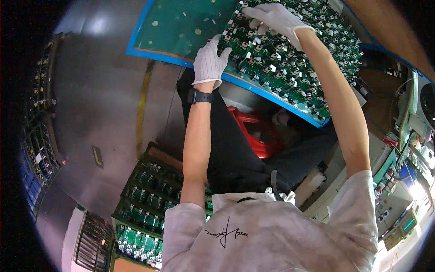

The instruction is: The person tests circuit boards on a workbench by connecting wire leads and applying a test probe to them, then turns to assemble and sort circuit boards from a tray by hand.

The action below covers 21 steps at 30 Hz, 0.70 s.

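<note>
Circuit boards (290, 59) lie in a big green sheet on the table (181, 27), up at the top of the view, and both hands in white gloves are on them. The left hand (209, 61) rests flat and open on the near left edge of the sheet, fingers spread, not gripping anything. The right hand (274, 18) reaches farther, to the far side, with its fingers bent down onto the small parts; I cannot tell if it pinches one or only presses. Both arms are stretched out long, and the left wrist wears a black watch (200, 96). The sheet looks thin, stiff and light, but it is packed with many little white and black parts that could snap or bend, so it seems easy to hurt. I think the bare edges are the safest place to hold it, with 2 hands, not the tops of the parts. The table has a green mat with a blue rim. Below it sits a red stool (256, 133). On the floor to the left stand trays with more green boards (149, 195). Machines with buttons (398, 190) fill the right side.
</note>
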Each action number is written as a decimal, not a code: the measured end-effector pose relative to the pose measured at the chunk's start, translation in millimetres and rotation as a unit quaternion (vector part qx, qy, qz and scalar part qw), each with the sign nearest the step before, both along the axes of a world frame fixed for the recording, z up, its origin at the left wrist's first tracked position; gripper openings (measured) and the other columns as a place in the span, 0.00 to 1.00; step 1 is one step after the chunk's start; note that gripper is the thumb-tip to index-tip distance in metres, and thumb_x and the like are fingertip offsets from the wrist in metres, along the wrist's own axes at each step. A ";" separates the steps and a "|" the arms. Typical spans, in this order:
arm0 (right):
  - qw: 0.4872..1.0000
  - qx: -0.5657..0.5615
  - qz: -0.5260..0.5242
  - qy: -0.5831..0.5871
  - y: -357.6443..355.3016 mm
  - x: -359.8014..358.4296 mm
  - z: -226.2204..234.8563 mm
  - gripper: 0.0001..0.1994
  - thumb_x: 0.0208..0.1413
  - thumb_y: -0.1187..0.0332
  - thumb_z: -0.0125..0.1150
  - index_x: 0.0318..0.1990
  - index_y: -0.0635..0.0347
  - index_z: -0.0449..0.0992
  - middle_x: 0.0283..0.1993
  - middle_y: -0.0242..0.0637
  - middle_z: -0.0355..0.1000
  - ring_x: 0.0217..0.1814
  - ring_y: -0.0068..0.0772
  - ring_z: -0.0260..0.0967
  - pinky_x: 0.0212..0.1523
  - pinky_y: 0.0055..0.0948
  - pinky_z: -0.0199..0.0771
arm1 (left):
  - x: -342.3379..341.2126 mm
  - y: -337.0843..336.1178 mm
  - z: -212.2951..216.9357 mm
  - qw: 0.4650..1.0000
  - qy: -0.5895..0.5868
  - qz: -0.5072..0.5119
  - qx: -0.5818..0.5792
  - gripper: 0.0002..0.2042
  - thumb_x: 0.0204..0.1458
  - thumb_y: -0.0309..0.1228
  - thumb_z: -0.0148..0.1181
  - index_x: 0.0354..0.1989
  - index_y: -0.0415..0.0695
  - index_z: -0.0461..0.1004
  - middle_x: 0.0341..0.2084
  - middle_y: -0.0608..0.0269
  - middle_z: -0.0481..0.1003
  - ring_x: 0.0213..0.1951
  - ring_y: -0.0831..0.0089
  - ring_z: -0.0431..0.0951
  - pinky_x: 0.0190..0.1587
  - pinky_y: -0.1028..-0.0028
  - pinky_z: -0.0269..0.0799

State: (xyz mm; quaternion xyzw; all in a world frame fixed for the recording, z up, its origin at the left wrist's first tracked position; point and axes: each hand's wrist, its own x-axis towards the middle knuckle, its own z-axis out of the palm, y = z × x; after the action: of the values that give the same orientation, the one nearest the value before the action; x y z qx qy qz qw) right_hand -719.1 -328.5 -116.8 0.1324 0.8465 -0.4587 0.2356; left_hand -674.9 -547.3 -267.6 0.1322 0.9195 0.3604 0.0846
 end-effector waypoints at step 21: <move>0.926 0.179 -0.319 -0.094 71.3 554.8 160.6 0.14 0.68 0.67 0.61 0.55 0.66 0.80 0.41 0.43 0.81 0.33 0.29 0.76 0.40 0.30 0.78 | 145.3 44.6 75.0 0.961 0.195 -0.189 0.044 0.09 0.60 0.29 0.63 0.48 0.49 0.83 0.36 0.59 0.84 0.35 0.60 0.84 0.36 0.63 0.81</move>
State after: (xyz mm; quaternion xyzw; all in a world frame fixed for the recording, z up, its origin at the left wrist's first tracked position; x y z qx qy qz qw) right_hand -164.3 -257.2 43.8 0.4780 0.8016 -0.3357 0.1277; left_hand -529.6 -502.7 -192.6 0.3746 0.8597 0.3453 -0.0358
